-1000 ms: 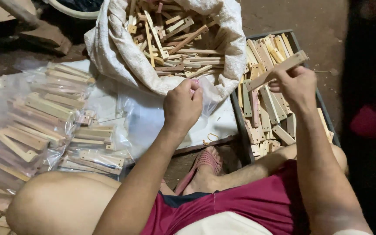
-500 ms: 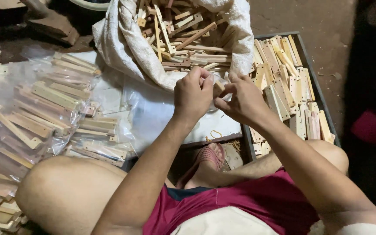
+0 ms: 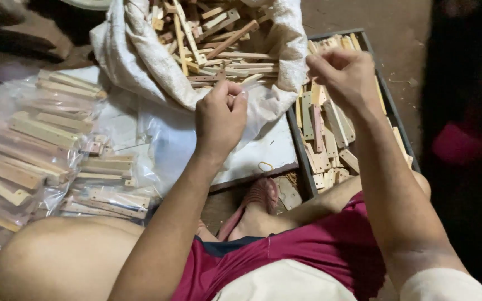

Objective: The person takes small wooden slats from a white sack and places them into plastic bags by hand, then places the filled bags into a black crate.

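Dim earthen floor [image 3: 403, 33] is lying under everything. At twelve o'clock the white sack [image 3: 135, 50] of wooden sticks is gaping, largely unsorted; bagged bundles [image 3: 40, 145] are piling at nine o'clock. Left hand [image 3: 220, 118] is curling narrow, right hand [image 3: 344, 75] pinching above the stick-filled tray [image 3: 389, 106]; whether either is holding anything, I cannot tell.

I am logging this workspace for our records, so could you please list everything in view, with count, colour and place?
sack: one, white cloth, top centre, open and full of wooden strips
wooden strips: many, pale tan, loose in the sack
tray: one, dark grey, right, holds more pale wooden pieces
plastic bags: several, clear, left, packed with wooden strips
board: one, white, under the sack
rubber band: one, tan, on the board
sandal: one, reddish, bottom centre
shorts: one pair, dark red, on the person
left hand: closed, in front of the sack
right hand: fingers pinched, above the tray
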